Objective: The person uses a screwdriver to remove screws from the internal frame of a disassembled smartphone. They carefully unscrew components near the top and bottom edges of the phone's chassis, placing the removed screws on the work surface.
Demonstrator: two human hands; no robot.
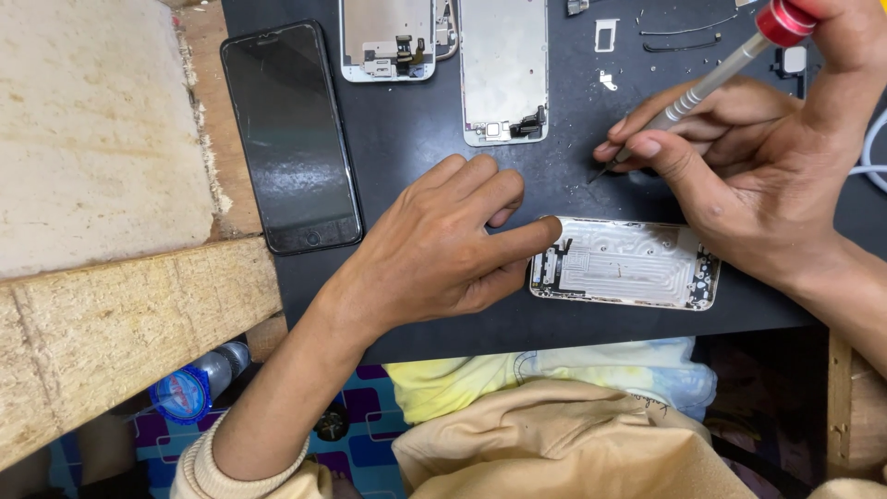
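Screwdriver (711,83) work is underway: the right hand (767,176) is pinching the tool closed, tip hovering over the black mat (416,129) just above the phone shell (628,263), which the left hand's (434,249) flat fingers are steadying, so seating the tip probably calls for careful aim.

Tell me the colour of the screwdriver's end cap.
Red, on the screwdriver in the right hand; head view shows it.

Beige ribbed sleeve cuff on left wrist; right forearm bare.
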